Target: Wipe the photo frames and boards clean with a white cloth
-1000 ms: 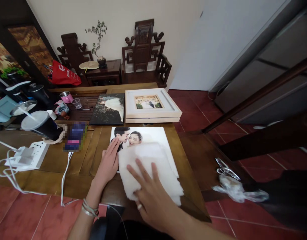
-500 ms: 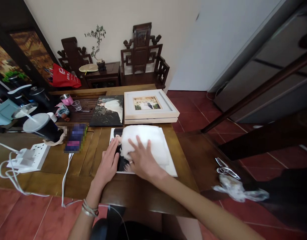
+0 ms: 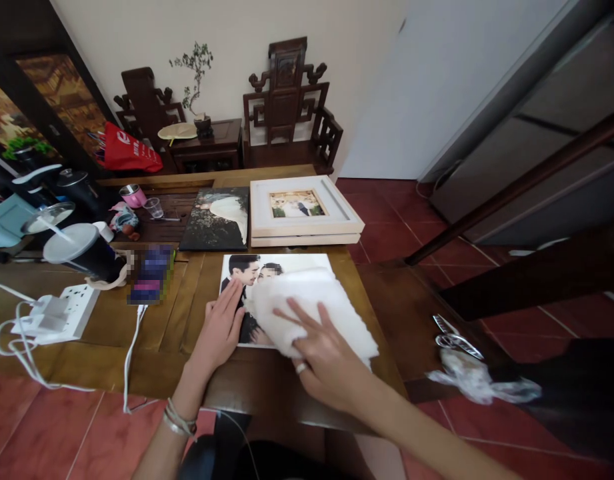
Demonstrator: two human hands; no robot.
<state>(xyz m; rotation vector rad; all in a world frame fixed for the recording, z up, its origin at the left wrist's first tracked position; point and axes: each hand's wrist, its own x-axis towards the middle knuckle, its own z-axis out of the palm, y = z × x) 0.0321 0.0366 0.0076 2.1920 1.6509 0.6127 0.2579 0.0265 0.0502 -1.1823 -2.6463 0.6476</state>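
A photo panel (image 3: 287,259) showing a couple lies flat near the table's front edge. My left hand (image 3: 221,320) rests on its left side, fingers stretched out and holding nothing. A folded white cloth (image 3: 337,300) covers the panel's right part and reaches past its right edge. On top of it my right hand (image 3: 321,353) bears down with fingers spread, keeping hold of the cloth. Some of that hand's fingers are bent and their tips cannot be made out.
Framed pictures (image 3: 307,230) are stacked behind the panel, beside a dark photo panel (image 3: 214,223). To the left are a phone (image 3: 151,277), a lidded cup (image 3: 81,250) and a power strip (image 3: 69,313) with cables. Scissors (image 3: 457,337) and a plastic bag (image 3: 481,377) lie at the right.
My right hand has moved the cloth to the right and towards me, uncovering the faces on the panel. My left hand has stayed almost in place.
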